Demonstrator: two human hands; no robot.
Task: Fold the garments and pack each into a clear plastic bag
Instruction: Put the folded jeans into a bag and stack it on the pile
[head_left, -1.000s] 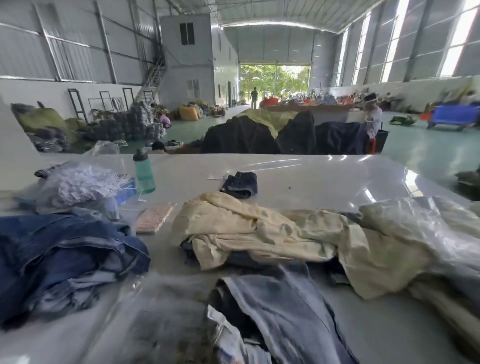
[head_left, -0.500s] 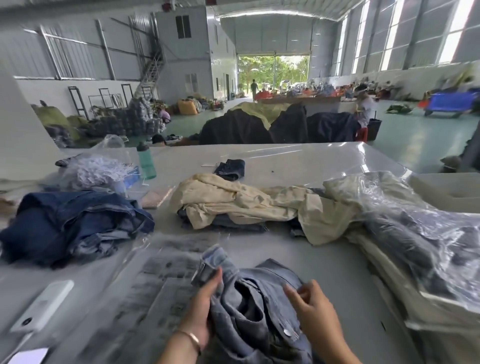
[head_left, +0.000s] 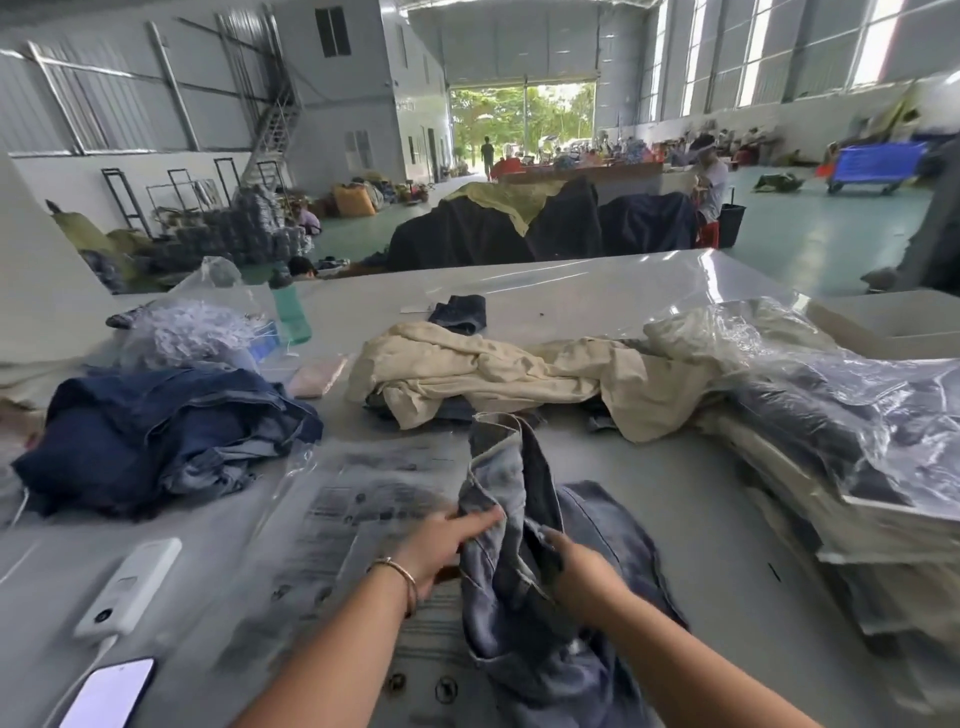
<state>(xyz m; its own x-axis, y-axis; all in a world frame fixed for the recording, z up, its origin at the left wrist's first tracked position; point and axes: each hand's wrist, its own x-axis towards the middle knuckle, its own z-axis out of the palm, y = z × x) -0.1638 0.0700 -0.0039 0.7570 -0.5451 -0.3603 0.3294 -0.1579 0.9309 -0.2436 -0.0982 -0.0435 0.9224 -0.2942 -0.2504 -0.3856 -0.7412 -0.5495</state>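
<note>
both hands, left hand (head_left: 447, 540) and right hand (head_left: 582, 574), grip the denim garment (head_left: 519, 519).

Since half a second ago both arms have reached farther up the lower middle of the frame, the left hand (head_left: 441, 540) and right hand (head_left: 582, 577) now gripping the pale denim garment (head_left: 519, 519) and lifting one end upright.

Phone (head_left: 106, 693), green bottle (head_left: 292, 319), charger (head_left: 127, 587)
</note>
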